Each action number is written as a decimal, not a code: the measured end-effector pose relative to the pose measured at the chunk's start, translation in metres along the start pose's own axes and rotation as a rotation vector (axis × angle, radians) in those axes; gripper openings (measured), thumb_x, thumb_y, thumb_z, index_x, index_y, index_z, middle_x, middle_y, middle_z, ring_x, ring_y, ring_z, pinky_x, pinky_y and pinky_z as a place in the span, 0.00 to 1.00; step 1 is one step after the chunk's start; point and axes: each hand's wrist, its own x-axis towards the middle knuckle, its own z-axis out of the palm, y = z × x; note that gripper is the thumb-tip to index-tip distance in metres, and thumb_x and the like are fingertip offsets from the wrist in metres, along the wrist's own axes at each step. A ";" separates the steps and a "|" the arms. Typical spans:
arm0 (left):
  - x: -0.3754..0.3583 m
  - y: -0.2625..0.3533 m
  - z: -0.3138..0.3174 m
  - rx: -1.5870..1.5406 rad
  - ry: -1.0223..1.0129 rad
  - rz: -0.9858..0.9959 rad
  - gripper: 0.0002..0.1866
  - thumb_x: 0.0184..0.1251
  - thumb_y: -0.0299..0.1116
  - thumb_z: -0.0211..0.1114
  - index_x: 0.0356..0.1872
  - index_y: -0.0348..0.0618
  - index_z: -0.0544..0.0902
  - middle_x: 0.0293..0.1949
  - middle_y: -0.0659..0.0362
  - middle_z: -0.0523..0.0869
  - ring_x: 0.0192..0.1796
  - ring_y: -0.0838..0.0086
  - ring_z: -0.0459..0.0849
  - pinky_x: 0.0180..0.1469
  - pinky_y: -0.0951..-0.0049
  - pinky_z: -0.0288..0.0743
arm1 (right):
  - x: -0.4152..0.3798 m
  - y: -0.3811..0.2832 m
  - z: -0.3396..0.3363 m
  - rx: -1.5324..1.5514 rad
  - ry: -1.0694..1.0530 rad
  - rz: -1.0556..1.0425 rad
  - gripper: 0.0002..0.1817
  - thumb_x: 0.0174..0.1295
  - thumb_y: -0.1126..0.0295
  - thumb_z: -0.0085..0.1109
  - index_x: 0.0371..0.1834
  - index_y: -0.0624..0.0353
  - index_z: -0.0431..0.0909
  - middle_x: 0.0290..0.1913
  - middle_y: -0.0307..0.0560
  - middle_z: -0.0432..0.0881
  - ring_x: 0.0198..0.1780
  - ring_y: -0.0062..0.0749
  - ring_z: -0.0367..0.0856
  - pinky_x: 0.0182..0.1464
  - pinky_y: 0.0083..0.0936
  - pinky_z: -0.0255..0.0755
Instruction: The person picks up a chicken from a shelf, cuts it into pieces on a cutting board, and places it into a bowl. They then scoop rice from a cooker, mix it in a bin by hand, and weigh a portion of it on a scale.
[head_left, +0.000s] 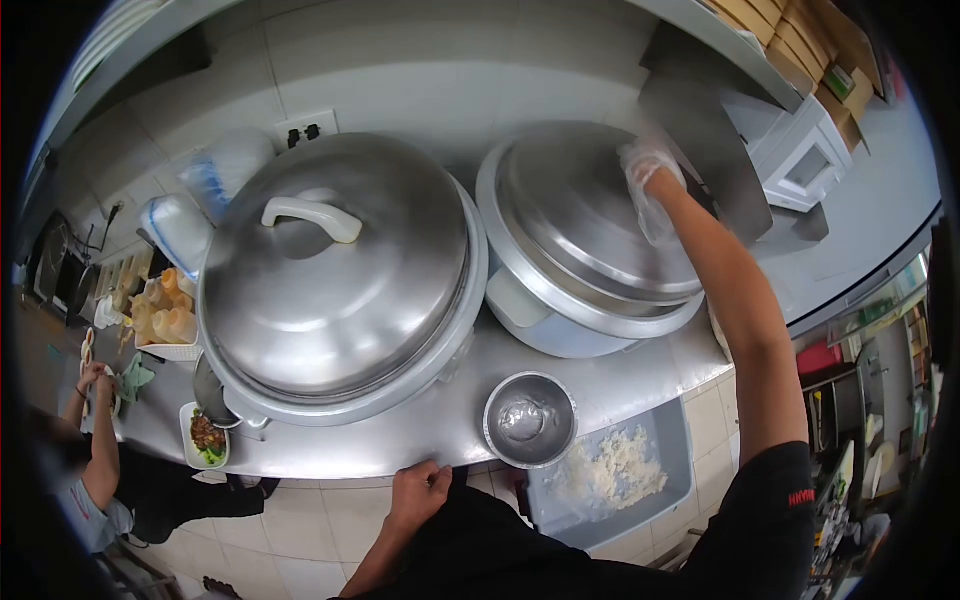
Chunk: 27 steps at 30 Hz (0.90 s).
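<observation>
My right hand (648, 175), in a thin clear plastic glove, reaches up onto the steel lid (580, 215) of the right large rice cooker (540, 310); it is blurred and seems to rest at the lid's top, near its handle. My left hand (418, 492) grips the front edge of the steel counter (400, 445), fingers curled over it. A small steel bowl (529, 420) lined with clear plastic stands on the counter between my hands. The left, bigger cooker (340, 290) is closed under a lid with a white handle (308, 215).
A grey tub with white rice (610, 470) sits below the counter edge. Sauce bottles in a white tray (165, 310) and a plate of food (207, 437) are at the left. Another person's arm (95, 430) works at far left. Shelves and boxes stand at the upper right.
</observation>
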 end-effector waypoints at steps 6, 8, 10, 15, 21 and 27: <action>-0.009 -0.009 -0.004 0.017 0.059 -0.019 0.15 0.54 0.33 0.64 0.14 0.38 0.73 0.13 0.50 0.75 0.16 0.56 0.75 0.21 0.62 0.67 | -0.028 -0.019 -0.018 -0.217 -0.032 -0.121 0.07 0.49 0.69 0.59 0.32 0.50 0.83 0.41 0.43 0.82 0.47 0.35 0.78 0.48 0.24 0.71; -0.011 -0.011 -0.005 0.036 0.050 -0.035 0.15 0.54 0.33 0.64 0.13 0.37 0.73 0.13 0.49 0.75 0.16 0.56 0.75 0.21 0.62 0.68 | -0.023 -0.021 -0.004 -0.170 -0.013 -0.065 0.07 0.50 0.68 0.58 0.33 0.50 0.82 0.42 0.43 0.82 0.47 0.34 0.79 0.48 0.24 0.72; -0.012 -0.011 -0.005 0.028 0.055 -0.039 0.15 0.54 0.33 0.64 0.13 0.37 0.73 0.13 0.49 0.75 0.16 0.56 0.75 0.21 0.62 0.68 | -0.020 -0.021 0.003 -0.121 0.003 -0.004 0.07 0.52 0.68 0.57 0.33 0.50 0.82 0.43 0.43 0.82 0.47 0.34 0.79 0.48 0.24 0.72; -0.014 -0.015 -0.004 0.038 0.093 -0.014 0.15 0.54 0.33 0.64 0.13 0.37 0.73 0.13 0.49 0.75 0.16 0.56 0.76 0.21 0.62 0.68 | -0.043 -0.048 -0.048 0.590 -0.096 0.433 0.12 0.57 0.63 0.53 0.42 0.51 0.80 0.50 0.42 0.79 0.52 0.35 0.77 0.51 0.27 0.71; -0.020 -0.022 -0.008 -0.017 0.111 -0.136 0.15 0.55 0.36 0.64 0.16 0.37 0.76 0.15 0.48 0.78 0.20 0.53 0.78 0.24 0.60 0.71 | -0.048 -0.102 -0.132 0.346 0.358 0.229 0.27 0.59 0.51 0.52 0.55 0.61 0.71 0.54 0.54 0.76 0.57 0.44 0.74 0.56 0.34 0.68; -0.028 -0.026 -0.003 0.086 0.047 -0.176 0.17 0.58 0.44 0.61 0.21 0.39 0.80 0.19 0.48 0.80 0.26 0.51 0.81 0.31 0.58 0.74 | -0.059 -0.286 -0.243 0.958 0.196 -0.517 0.38 0.55 0.40 0.51 0.60 0.60 0.67 0.57 0.58 0.72 0.59 0.47 0.70 0.62 0.32 0.62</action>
